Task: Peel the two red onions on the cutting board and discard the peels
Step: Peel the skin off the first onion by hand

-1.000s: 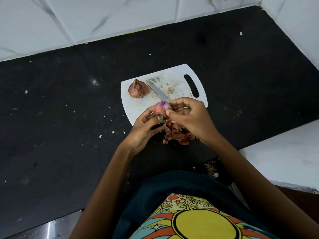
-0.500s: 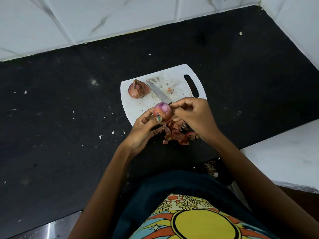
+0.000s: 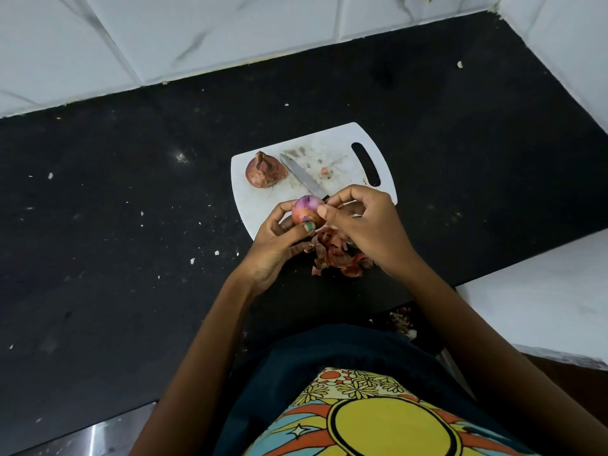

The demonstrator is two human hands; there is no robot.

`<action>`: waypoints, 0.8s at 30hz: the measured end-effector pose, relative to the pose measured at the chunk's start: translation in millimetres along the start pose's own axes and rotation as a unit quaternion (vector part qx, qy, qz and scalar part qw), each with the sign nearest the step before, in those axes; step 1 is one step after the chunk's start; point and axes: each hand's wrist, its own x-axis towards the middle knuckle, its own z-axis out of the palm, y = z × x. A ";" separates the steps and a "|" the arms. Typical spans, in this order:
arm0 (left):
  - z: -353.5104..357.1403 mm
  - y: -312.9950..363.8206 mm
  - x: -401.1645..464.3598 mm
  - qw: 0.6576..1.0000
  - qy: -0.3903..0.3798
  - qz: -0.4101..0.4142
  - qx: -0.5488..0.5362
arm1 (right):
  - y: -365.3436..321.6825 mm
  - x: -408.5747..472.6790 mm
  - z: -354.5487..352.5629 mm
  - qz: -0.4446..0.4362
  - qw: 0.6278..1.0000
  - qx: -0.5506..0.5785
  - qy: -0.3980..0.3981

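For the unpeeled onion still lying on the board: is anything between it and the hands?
Nothing blocks it. The brown-skinned unpeeled onion lies exposed on the white plastic cutting board, the steel knife blade beside it to its right. Both hands grip the half-peeled purple onion.

Worktop [image 3: 131, 225]: black, flecked with pale specks. Wall tiles [image 3: 230, 28]: white, faint grey veining. Cutting board [image 3: 256, 205]: white, smudged grey-brown near the top. Unpeeled onion [image 3: 265, 171]: coppery red-brown skin. Held onion [image 3: 306, 210]: purple at the top, pinkish-orange lower down. Peels [image 3: 339, 258]: reddish-orange and brown. Knife blade [image 3: 301, 176]: silver-grey. Left thumbnail [image 3: 309, 227]: green polish. Garment [image 3: 378, 422]: dark teal, with a yellow disc ringed black, orange and light-blue bands, yellow flowers.
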 end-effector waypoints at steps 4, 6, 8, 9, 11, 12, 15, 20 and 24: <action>-0.4 -0.3 0.0 1.000 -0.005 0.003 -0.001 | 2.1 2.8 0.3 0.020 1.000 0.004 -0.015; -0.2 0.0 -0.4 1.000 -0.013 0.001 -0.007 | 3.0 4.7 -1.3 0.028 0.999 0.018 0.000; -0.6 -1.2 0.1 1.000 -0.023 -0.003 -0.011 | 2.9 5.7 -2.7 0.037 0.998 0.042 0.012; -0.7 -1.8 0.5 1.000 -0.026 -0.005 -0.015 | 3.0 6.0 -2.6 0.042 0.998 0.053 0.016; -0.1 -2.3 0.5 0.999 -0.029 -0.013 -0.024 | 7.5 7.6 -2.1 0.054 0.996 0.058 0.027; 0.1 -2.6 0.3 0.999 -0.033 -0.016 -0.028 | 11.6 8.7 -1.8 0.059 0.996 0.050 0.034; -1.0 -2.0 -0.5 0.998 -0.048 -0.021 -0.044 | 26.2 9.6 0.1 0.062 0.997 -0.016 0.044; -2.7 -1.5 0.5 0.997 -0.028 -0.029 -0.059 | 39.2 5.5 -0.9 0.034 0.985 -0.167 0.007; -0.8 -2.4 0.5 0.998 -0.012 -0.022 -0.056 | 29.4 2.6 -2.7 0.021 0.982 -0.187 -0.007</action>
